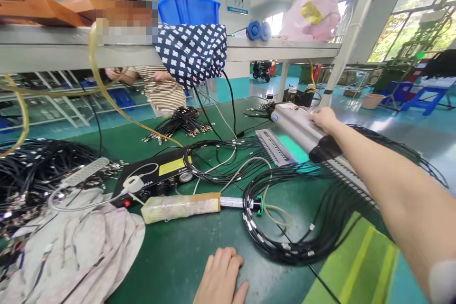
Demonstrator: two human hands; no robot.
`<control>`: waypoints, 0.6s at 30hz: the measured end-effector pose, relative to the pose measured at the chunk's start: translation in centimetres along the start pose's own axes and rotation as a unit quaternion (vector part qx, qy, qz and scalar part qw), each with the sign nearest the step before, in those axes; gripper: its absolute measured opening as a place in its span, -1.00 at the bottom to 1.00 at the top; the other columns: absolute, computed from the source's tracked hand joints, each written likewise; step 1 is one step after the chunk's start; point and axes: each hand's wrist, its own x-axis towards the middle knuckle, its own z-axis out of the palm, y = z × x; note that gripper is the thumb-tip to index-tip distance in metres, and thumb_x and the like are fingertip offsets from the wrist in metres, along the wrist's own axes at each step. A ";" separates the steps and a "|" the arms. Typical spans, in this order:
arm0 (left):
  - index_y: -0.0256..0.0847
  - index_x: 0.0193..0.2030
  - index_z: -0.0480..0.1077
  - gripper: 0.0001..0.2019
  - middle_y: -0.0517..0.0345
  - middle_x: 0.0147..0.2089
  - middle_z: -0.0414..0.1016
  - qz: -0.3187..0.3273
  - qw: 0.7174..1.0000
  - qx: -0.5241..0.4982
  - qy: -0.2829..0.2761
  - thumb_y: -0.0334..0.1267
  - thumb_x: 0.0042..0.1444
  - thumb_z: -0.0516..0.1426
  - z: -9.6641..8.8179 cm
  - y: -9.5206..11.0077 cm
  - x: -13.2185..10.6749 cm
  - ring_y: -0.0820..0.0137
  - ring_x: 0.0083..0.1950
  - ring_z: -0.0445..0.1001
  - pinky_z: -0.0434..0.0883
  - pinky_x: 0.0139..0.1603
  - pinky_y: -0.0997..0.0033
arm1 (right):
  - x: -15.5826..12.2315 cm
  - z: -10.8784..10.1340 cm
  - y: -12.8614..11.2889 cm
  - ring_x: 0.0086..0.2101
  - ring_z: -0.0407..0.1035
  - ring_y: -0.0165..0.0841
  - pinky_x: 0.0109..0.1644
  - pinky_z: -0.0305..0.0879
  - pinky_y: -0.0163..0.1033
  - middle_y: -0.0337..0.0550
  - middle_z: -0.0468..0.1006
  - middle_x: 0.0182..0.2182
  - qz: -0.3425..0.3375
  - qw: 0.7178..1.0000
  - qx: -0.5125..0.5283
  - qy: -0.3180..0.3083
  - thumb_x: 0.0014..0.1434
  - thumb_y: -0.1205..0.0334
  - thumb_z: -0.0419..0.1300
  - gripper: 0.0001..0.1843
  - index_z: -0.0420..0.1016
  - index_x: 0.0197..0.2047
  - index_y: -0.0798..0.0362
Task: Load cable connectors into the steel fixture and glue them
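Note:
My left hand (223, 275) lies palm down on the green table mat (171, 256), its fingers stretched out and holding nothing. My right hand (326, 119) reaches far forward, its fingers closed over the far edge of a silver-grey metal housing (297, 126); the fingertips are partly hidden. A coil of thin black cables (270, 247) with white tags lies between my hands, its strands running under the housing. Left of the coil lies a dispensing syringe (235, 202) with a tape-wrapped body. A slotted metal strip (274, 147) sits beside the housing.
A black dispenser controller (153, 175) stands at left, near a heap of black cables (46, 166) and a pale cloth (89, 242). A shelf (278, 51) crosses above the table, holding a blue bin (188, 7). A person in a striped shirt (162, 90) is opposite.

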 end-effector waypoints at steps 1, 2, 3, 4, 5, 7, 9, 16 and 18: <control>-0.14 -0.19 0.34 -0.86 0.05 -0.16 0.36 0.002 1.000 -0.007 0.002 -0.22 0.13 0.05 -0.3 0.2 0.0 0.28 -0.19 0.31 0.27 -0.18 0.32 | -0.6 -0.7 1.6 -0.13 0.36 -0.28 -0.09 0.35 -0.06 -0.04 0.40 -0.06 0.000 1.000 -0.011 -0.004 0.20 0.11 0.11 -0.63 0.34 0.00 0.16; -0.14 -0.18 0.34 -0.85 0.04 -0.15 0.35 0.002 1.000 -0.011 0.009 -0.22 0.14 0.03 -0.4 0.4 -0.1 0.28 -0.19 0.31 0.28 -0.18 0.31 | -1.3 -1.3 3.3 -0.13 0.36 -0.28 -0.09 0.35 -0.06 -0.04 0.41 -0.07 0.000 1.000 -0.022 -0.009 0.20 0.11 0.11 -0.64 0.34 -0.01 0.16; -0.15 -0.17 0.34 -0.84 0.03 -0.14 0.35 0.000 1.000 -0.011 0.018 -0.22 0.15 0.02 -0.6 0.6 -0.1 0.27 -0.18 0.31 0.28 -0.17 0.29 | -2.2 -1.8 5.0 -0.14 0.36 -0.28 -0.09 0.35 -0.07 -0.05 0.41 -0.07 0.002 0.999 -0.032 -0.014 0.20 0.11 0.10 -0.65 0.34 -0.01 0.15; -0.15 -0.17 0.35 -0.83 0.03 -0.14 0.35 -0.003 1.000 -0.009 0.025 -0.21 0.16 0.00 -0.7 0.7 -0.2 0.26 -0.18 0.31 0.28 -0.17 0.28 | -3.2 -2.1 6.6 -0.14 0.37 -0.29 -0.09 0.36 -0.07 -0.06 0.41 -0.08 0.003 0.999 -0.040 -0.020 0.21 0.11 0.10 -0.65 0.35 -0.02 0.14; -0.14 -0.16 0.35 -0.82 0.02 -0.13 0.35 -0.002 1.000 -0.007 0.023 -0.20 0.17 -0.01 -0.8 0.8 -0.2 0.26 -0.17 0.32 0.29 -0.16 0.28 | -4.2 -2.4 8.1 -0.15 0.37 -0.29 -0.10 0.36 -0.08 -0.06 0.42 -0.08 0.004 0.998 -0.048 -0.026 0.21 0.11 0.10 -0.66 0.35 -0.02 0.15; -0.13 -0.14 0.35 -0.81 0.02 -0.11 0.35 0.001 1.000 -0.007 0.002 -0.19 0.18 -0.02 -1.1 0.8 -0.1 0.25 -0.14 0.32 0.30 -0.14 0.27 | -6.0 -2.7 10.9 -0.16 0.37 -0.30 -0.11 0.36 -0.09 -0.07 0.42 -0.10 0.005 0.997 -0.060 -0.039 0.21 0.12 0.10 -0.67 0.36 -0.03 0.15; -0.13 -0.13 0.34 -0.80 0.02 -0.08 0.34 0.000 1.000 -0.008 -0.027 -0.18 0.19 -0.03 -1.5 0.8 0.0 0.25 -0.12 0.31 0.31 -0.12 0.26 | -7.5 -2.9 13.2 -0.17 0.38 -0.31 -0.12 0.37 -0.10 -0.08 0.43 -0.11 0.009 0.996 -0.071 -0.049 0.21 0.12 0.10 -0.67 0.36 -0.04 0.14; -0.15 -0.14 0.31 -0.81 0.02 -0.07 0.33 -0.019 0.998 -0.026 -0.046 -0.20 0.20 -0.05 -1.8 1.3 -0.4 0.24 -0.10 0.30 0.30 -0.08 0.20 | -9.7 -4.1 17.5 -0.20 0.38 -0.34 -0.12 0.34 -0.13 -0.09 0.46 -0.17 0.002 0.993 -0.107 -0.049 0.21 0.11 0.08 -0.74 0.41 -0.14 0.12; -0.15 -0.18 0.31 -0.84 0.05 -0.12 0.35 -0.024 0.997 -0.055 -0.044 -0.22 0.20 -0.05 -2.1 1.5 -0.2 0.28 -0.13 0.32 0.31 -0.10 0.24 | -10.2 -4.2 17.2 -0.14 0.36 -0.20 -0.10 0.28 -0.06 0.12 0.44 -0.13 -0.007 0.993 -0.120 -0.019 0.20 0.14 0.08 -0.74 0.43 -0.17 0.17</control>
